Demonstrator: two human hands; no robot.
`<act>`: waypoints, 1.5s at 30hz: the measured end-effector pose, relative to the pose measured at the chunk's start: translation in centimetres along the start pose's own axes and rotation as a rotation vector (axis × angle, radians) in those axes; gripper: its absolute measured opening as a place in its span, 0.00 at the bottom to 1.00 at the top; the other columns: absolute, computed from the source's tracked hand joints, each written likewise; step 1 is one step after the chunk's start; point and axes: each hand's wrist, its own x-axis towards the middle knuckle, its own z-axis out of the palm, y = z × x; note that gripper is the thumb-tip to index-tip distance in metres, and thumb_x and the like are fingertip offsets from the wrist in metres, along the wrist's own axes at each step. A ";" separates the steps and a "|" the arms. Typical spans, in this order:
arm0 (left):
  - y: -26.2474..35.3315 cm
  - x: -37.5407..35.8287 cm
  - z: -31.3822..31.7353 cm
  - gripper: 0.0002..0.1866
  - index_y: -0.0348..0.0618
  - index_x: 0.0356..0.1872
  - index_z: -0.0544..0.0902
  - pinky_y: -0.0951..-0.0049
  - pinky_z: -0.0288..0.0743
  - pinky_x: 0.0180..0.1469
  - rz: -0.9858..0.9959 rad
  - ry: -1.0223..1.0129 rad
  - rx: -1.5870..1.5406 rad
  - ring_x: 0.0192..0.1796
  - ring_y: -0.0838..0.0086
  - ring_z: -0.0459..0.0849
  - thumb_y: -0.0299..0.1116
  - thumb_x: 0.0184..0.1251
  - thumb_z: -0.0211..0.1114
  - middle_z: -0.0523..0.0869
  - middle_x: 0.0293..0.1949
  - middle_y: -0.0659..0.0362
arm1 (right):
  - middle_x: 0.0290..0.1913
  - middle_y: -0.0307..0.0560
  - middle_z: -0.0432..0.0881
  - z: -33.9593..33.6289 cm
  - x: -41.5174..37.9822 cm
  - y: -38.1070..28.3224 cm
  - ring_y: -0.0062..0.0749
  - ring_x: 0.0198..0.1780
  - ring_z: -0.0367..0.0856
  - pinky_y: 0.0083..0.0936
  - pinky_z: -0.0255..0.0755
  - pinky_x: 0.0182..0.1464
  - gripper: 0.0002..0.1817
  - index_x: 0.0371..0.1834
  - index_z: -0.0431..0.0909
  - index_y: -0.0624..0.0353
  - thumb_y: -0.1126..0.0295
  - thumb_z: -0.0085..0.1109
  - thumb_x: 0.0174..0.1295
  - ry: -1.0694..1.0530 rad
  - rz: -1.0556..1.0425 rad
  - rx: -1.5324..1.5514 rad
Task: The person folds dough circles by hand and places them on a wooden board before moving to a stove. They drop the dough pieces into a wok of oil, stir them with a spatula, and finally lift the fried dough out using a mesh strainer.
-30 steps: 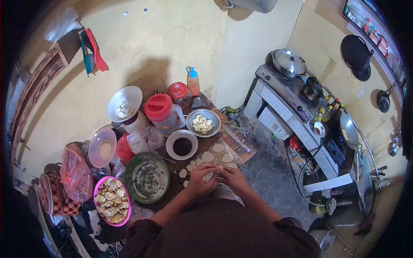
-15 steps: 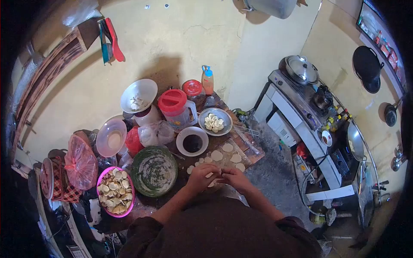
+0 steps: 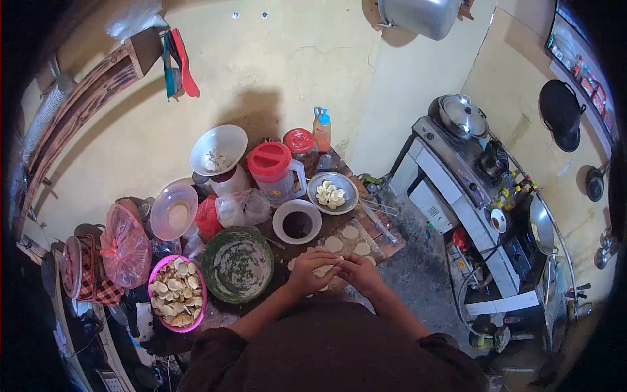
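My left hand (image 3: 312, 272) and my right hand (image 3: 360, 273) meet at the fingertips over the near side of the table. Both sets of fingers are curled around something small that is mostly hidden; a pale bit of dough shows beneath them. Flat, round, pale dough pieces (image 3: 334, 244) lie on a floured board just beyond my hands. Behind them are a white bowl of dark liquid (image 3: 297, 223) and a metal strainer (image 3: 349, 202) holding several pale pieces. Left of my left hand sits a green basin (image 3: 237, 264) dusted with white flour.
A pink basket (image 3: 204, 307) of pale slices stands at the left. A red-lidded pitcher (image 3: 270, 162), a white bowl (image 3: 219, 150) and an orange bottle (image 3: 322, 130) stand at the back. On the right are a stove (image 3: 450, 153) with a lidded pot and a wok (image 3: 541, 224).
The whole view has shifted slightly, so the scene appears a little farther right and lower. My hands remain together at the fingertips, with the fingers slightly rearranged.
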 end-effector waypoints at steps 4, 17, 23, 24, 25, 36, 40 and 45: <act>-0.9 -1.2 0.9 0.09 0.39 0.33 0.85 0.72 0.77 0.44 -0.350 -0.043 -0.200 0.40 0.74 0.83 0.24 0.48 0.71 0.86 0.35 0.56 | 0.41 0.46 0.80 -0.9 0.4 1.0 0.26 0.40 0.80 0.22 0.75 0.47 0.14 0.46 0.74 0.67 0.74 0.60 0.57 0.082 -0.209 -0.293; -2.2 -1.6 2.2 0.12 0.36 0.40 0.83 0.78 0.74 0.45 -0.930 0.000 -0.544 0.40 0.79 0.81 0.31 0.56 0.68 0.84 0.37 0.59 | 0.39 0.44 0.83 -1.2 0.1 0.5 0.23 0.40 0.80 0.22 0.74 0.43 0.14 0.44 0.80 0.65 0.73 0.64 0.54 0.163 -0.337 -0.641; -2.2 -2.1 2.4 0.13 0.35 0.43 0.79 0.78 0.74 0.47 -1.106 -0.020 -0.836 0.42 0.78 0.80 0.30 0.60 0.64 0.82 0.39 0.58 | 0.38 0.45 0.82 -0.9 -0.2 -0.2 0.27 0.39 0.81 0.22 0.75 0.42 0.13 0.40 0.82 0.62 0.76 0.66 0.49 0.186 -0.443 -0.740; -2.5 -2.3 2.5 0.13 0.34 0.44 0.78 0.78 0.75 0.48 -1.111 0.010 -0.932 0.42 0.77 0.80 0.29 0.61 0.63 0.82 0.40 0.57 | 0.38 0.45 0.82 -0.8 -0.2 -0.2 0.27 0.39 0.81 0.22 0.75 0.42 0.13 0.40 0.82 0.62 0.76 0.66 0.49 0.186 -0.445 -0.740; -2.8 -2.4 2.6 0.13 0.34 0.44 0.78 0.78 0.75 0.48 -1.110 0.010 -0.932 0.42 0.77 0.80 0.29 0.61 0.63 0.82 0.40 0.57 | 0.37 0.46 0.82 -0.6 -0.2 -0.2 0.28 0.38 0.81 0.22 0.76 0.41 0.14 0.40 0.82 0.61 0.76 0.66 0.48 0.185 -0.549 -0.797; -1.5 -1.8 1.5 0.16 0.38 0.46 0.75 0.79 0.73 0.46 -1.103 0.045 -0.870 0.43 0.79 0.80 0.29 0.58 0.66 0.82 0.42 0.60 | 0.40 0.48 0.82 0.3 -0.3 -0.1 0.28 0.42 0.81 0.24 0.77 0.46 0.10 0.38 0.82 0.61 0.72 0.65 0.53 0.123 -0.601 -0.853; -2.8 -2.6 1.6 0.16 0.39 0.47 0.73 0.79 0.74 0.46 -0.982 0.032 -0.864 0.42 0.78 0.80 0.26 0.57 0.66 0.82 0.41 0.60 | 0.40 0.46 0.82 0.3 -0.1 -0.2 0.27 0.43 0.81 0.23 0.77 0.44 0.10 0.38 0.82 0.64 0.72 0.65 0.54 0.100 -0.526 -0.742; -3.3 -3.2 1.8 0.15 0.41 0.47 0.73 0.77 0.75 0.46 -0.978 0.039 -0.884 0.43 0.77 0.80 0.22 0.58 0.63 0.82 0.38 0.58 | 0.37 0.44 0.83 0.3 0.0 -0.1 0.26 0.40 0.81 0.23 0.78 0.42 0.08 0.35 0.82 0.64 0.73 0.66 0.52 0.091 -0.413 -0.679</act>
